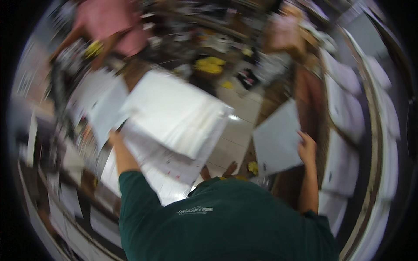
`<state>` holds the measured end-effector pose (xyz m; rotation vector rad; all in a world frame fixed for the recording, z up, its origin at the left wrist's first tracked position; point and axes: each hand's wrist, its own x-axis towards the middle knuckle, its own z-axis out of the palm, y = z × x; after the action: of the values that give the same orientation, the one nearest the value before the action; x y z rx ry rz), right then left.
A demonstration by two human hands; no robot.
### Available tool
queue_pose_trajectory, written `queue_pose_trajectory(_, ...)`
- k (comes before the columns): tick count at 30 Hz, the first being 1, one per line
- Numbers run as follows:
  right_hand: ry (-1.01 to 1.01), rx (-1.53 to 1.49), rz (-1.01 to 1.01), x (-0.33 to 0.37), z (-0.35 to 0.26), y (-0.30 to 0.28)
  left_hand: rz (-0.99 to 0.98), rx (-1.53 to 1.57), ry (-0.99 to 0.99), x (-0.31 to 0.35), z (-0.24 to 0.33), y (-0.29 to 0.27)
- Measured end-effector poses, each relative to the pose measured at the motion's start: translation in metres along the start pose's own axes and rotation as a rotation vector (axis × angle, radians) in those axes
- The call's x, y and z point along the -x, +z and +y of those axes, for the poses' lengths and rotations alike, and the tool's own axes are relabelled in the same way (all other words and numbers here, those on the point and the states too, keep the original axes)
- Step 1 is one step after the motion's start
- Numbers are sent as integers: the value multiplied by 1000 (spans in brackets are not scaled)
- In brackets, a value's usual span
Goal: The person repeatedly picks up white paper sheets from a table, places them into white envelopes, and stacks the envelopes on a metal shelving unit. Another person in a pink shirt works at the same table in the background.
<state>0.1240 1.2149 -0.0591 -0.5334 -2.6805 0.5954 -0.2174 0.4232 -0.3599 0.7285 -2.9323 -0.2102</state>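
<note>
The right hand (307, 147) is pinching a pale grey rectangular sheet (278, 141) at its right-hand edge, the fingers closing on it with little gap, and the sheet is extending leftward from the fingertips; this edge grip is probably keeping its face flat and clear of the dark green shirt (217, 226). The left hand (115, 138) is reaching to the lower end of a second pale sheet (106, 108), which is showing just beyond the fingers; through the motion blur, I cannot tell how far these fingers are opening or whether they are gripping it. Just right of the left fingers and well apart from the right ones, a stack of white sheets (174, 108) is resting on a plastic-wrapped white stack (163, 167), seemingly lying flat so that the lower layers are supporting it.
</note>
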Motion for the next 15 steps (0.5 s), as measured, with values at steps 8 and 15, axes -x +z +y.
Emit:
queue_pose_trajectory(8, -11, -109, 18, -10, 29, -43, 540, 977, -374, 88, 103, -106)
queue_pose_trajectory(15, 507, 342, 412, 59, 234, -232, 606, 1574, -349, 197, 157, -160)
